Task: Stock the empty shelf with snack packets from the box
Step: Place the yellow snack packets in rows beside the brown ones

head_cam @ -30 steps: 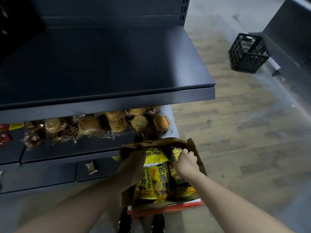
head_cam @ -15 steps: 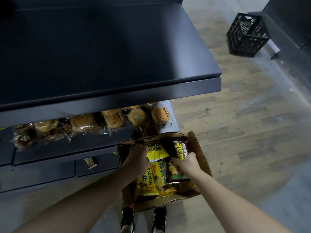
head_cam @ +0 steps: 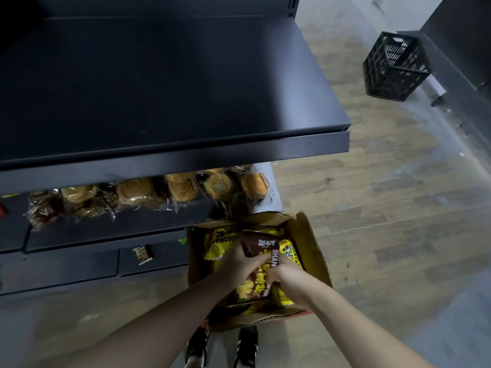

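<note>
Right now both hands, left hand (head_cam: 240,264) & right hand (head_cam: 291,281), fingers curled, grip a brown-yellow snack packet (head_cam: 259,277) over the cardboard box (head_cam: 314,251), lower centre. Empty dark shelf (head_cam: 164,86) fills upper left.

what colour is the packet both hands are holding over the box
Dark brown with yellow lettering; the packet shows best in the head view, above yellow packets.

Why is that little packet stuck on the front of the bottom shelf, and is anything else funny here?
A small lone packet sits crooked against the dark lower shelf front, away from any row. The black crate on the floor looks tipped at an angle. The wrapped buns lie jumbled, not lined up. Nothing looks spilled.
</note>
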